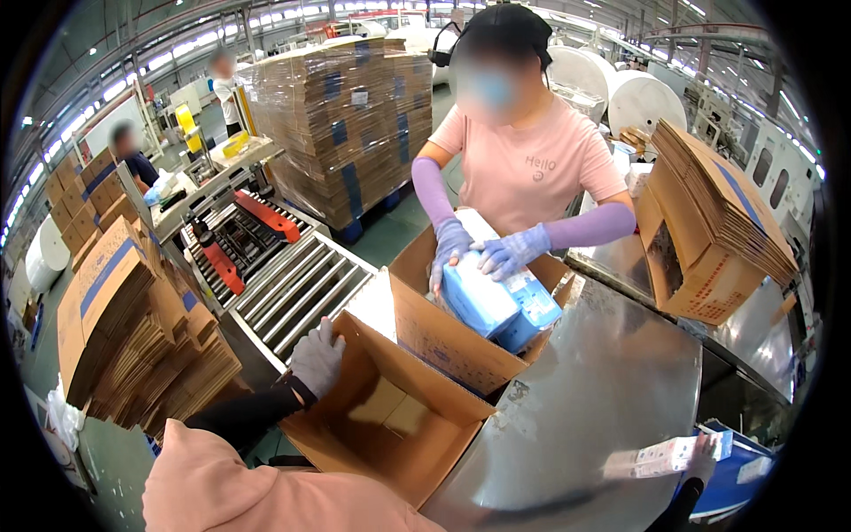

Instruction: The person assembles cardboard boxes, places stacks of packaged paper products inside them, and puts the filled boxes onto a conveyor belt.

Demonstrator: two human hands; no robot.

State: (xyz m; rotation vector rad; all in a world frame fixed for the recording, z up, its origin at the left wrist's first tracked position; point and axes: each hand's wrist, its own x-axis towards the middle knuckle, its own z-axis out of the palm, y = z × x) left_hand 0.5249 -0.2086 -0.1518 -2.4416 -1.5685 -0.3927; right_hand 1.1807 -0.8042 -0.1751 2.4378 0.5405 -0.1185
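In a grey glove, my left hand (317,359) closes over the upper left edge of an open cardboard box (417,390). Only the bare bottom flaps show inside that box. At the lower right, my right hand (700,463), also gloved, grips a white printed pack (665,457) above the metal table. Its fingers are partly hidden and dim. Across from me, a co-worker in blue-grey gloves presses blue-and-white plastic-wrapped packs (483,297) down into a second cardboard box (425,328), which stands against mine.
The metal table (576,381) runs along the right. A roller conveyor (301,284) with red guides lies left of the boxes. Flattened cartons (133,328) are stacked at left, more cartons (718,222) at right. A wrapped pallet (337,124) stands behind. A blue container (736,488) is at lower right.
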